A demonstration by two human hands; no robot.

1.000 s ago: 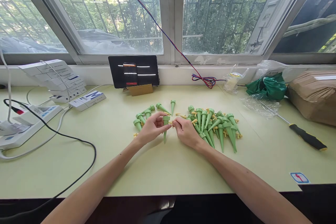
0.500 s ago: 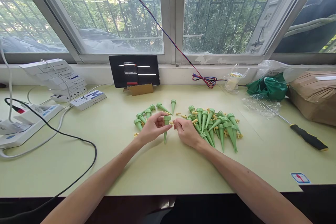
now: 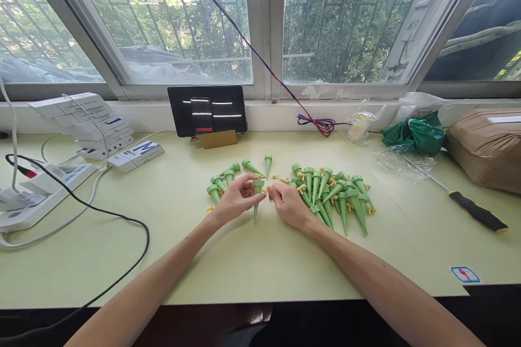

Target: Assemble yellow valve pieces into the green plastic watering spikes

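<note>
My left hand (image 3: 233, 198) is closed around the cap of a green plant watering spike (image 3: 256, 203), whose point hangs down over the table. Close by on the right, my right hand (image 3: 290, 203) pinches a small yellow valve (image 3: 264, 191) at the side of that spike's cap. Whether the valve sits inside the spike cannot be made out. To the right lies a pile of green spikes (image 3: 344, 209) mixed with yellow valves. Several more spikes (image 3: 213, 192) lie beyond my left hand, and one spike (image 3: 268, 165) lies apart at the back. A loose yellow valve (image 3: 280, 178) is between the groups.
A tablet (image 3: 207, 111) leans on a cardboard stand (image 3: 215, 140) by the window. White boxes (image 3: 91, 122) and a power strip (image 3: 49, 195) with cables stand at left. On the right are a screwdriver (image 3: 478, 210), a green bag (image 3: 413, 134) and a brown parcel (image 3: 486, 149).
Both hands keep almost the same pose on the spike and valve. The whole view has shifted very slightly.
</note>
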